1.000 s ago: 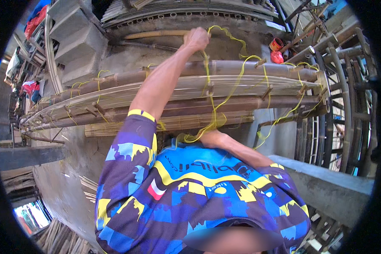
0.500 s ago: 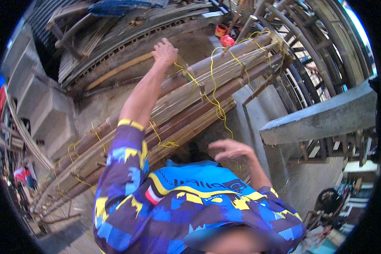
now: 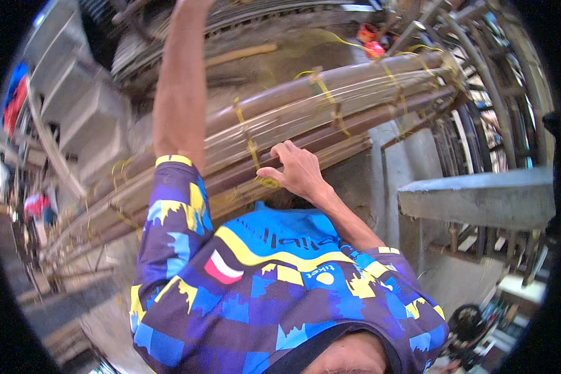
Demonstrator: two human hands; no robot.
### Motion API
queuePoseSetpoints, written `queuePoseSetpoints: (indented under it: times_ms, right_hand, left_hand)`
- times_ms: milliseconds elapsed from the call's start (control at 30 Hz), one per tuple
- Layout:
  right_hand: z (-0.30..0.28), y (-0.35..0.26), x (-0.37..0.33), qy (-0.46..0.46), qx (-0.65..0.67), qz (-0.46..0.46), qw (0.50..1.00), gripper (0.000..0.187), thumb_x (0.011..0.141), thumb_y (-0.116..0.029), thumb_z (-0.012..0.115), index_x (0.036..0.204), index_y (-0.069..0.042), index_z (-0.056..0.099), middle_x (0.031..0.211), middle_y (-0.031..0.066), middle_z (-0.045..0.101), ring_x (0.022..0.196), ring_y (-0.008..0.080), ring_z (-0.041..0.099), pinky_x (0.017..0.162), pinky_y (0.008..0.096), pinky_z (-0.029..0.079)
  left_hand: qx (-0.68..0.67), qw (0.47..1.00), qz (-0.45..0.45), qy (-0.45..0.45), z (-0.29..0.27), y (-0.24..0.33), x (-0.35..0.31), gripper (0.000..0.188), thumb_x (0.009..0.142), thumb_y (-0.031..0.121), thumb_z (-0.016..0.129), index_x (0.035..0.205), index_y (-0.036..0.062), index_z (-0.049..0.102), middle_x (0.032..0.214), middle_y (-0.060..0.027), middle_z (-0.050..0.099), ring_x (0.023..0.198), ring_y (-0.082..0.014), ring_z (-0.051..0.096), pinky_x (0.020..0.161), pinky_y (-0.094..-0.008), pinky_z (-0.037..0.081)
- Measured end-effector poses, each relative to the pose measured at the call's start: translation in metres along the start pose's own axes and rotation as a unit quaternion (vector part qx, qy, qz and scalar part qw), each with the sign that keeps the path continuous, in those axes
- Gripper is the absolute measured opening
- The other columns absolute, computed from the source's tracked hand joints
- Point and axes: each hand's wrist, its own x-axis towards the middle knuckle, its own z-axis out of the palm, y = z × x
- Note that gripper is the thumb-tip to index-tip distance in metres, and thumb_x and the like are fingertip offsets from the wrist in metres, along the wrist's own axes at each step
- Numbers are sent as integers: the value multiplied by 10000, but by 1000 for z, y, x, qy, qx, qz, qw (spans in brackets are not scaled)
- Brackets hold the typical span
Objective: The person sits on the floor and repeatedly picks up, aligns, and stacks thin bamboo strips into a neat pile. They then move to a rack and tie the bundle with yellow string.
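Note:
A long bundle of brown poles (image 3: 368, 70) with pale, thin slats (image 3: 296, 112) between them lies slantwise across the view. Yellow cord (image 3: 247, 128) ties it at several places. My right hand (image 3: 300, 171) is over the near side of the bundle, its thumb and fingers apart beside one yellow tie. I see nothing held in it; whether its fingertips touch the cord or the pole I cannot tell. My left arm reaches far across the bundle, and its hand is cut off by the upper edge.
Concrete steps (image 3: 87, 121) rise at the left. A concrete beam (image 3: 480, 199) juts in from the right, near racks of poles (image 3: 505, 75). A loose pole (image 3: 242, 53) lies on the ground beyond the bundle. Red containers (image 3: 373, 47) stand at the far end.
My left hand has gone farther out, past the upper edge. My right hand has come left and forward over the bundle. The loose yellow cord no longer hangs over the near side. The view has shifted.

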Motion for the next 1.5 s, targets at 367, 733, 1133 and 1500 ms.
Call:
queuePoseSetpoints:
  times_ms: [367, 733, 1133, 1500]
  right_hand:
    - [-24, -45, 88, -77, 514, -5, 854, 302, 859, -238, 397, 652, -43, 497, 841, 76, 534, 806, 142, 473, 760, 282, 361]
    - [-33, -97, 217, -91, 669, -65, 735, 299, 862, -248, 431, 657, -40, 495, 625, 64, 521, 480, 135, 485, 459, 278, 419]
    - [15, -18, 198, -331, 200, -31, 922, 268, 848, -289, 448, 781, -49, 547, 596, 2, 474, 486, 101, 420, 527, 269, 400]
    - [41, -1, 29, -176, 159, -328, 915, 80, 719, -117, 521, 743, -42, 525, 574, 158, 538, 569, 310, 564, 515, 408, 430]
  left_hand:
    - [662, 705, -26, -253, -130, -66, -239, 211, 713, 179, 496, 908, 122, 555, 744, -172, 594, 735, -338, 570, 639, -429, 444]
    - [677, 700, -11, -228, -122, -69, -238, 262, 766, 364, 474, 822, 136, 589, 724, -136, 602, 717, -312, 581, 631, -420, 453]
    - [734, 663, 66, -132, -118, -85, -243, 308, 822, 324, 419, 674, 127, 604, 637, -87, 587, 603, -259, 529, 670, -374, 329]
    - [433, 877, -10, -207, -109, -73, -165, 307, 822, 260, 399, 728, 64, 616, 621, -80, 573, 567, -175, 523, 562, -319, 396]
